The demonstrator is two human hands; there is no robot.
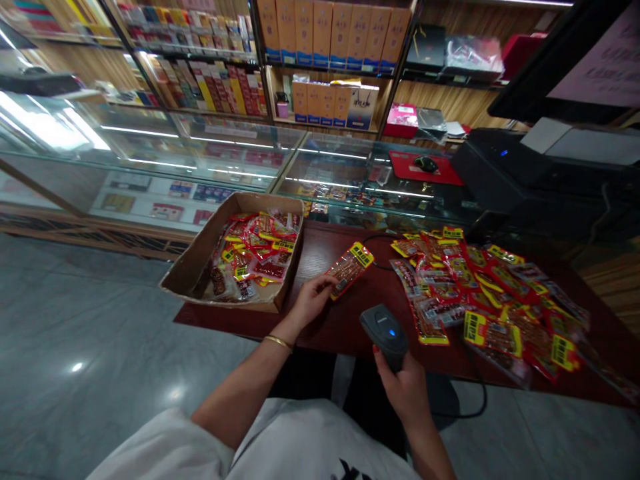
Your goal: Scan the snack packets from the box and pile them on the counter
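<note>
The person's left forearm [240, 393] reaches forward and inward, the left hand [311, 299] showing its back, thumb and fingers closed in a pinch. The right hand [406, 387] sits lower, nearer the body, fingers curled in a grip and the red-nailed thumb [383, 363] pointing forward. The right forearm [431, 448] slants up from the view's bottom; both forearms are bare.

I have one snack packet [351, 271] and one scanner [383, 332] up, near each other, not touching.
From here I see the packet flat and slanted at the table [319, 248], red-edged, brown contents showing through, its yellow end with dark lettering pointing forward and right; I can't tell whether it touches the wood. I make out the scanner as dark grey, blue light lit, held by its handle, head tilted forward and left.
</note>
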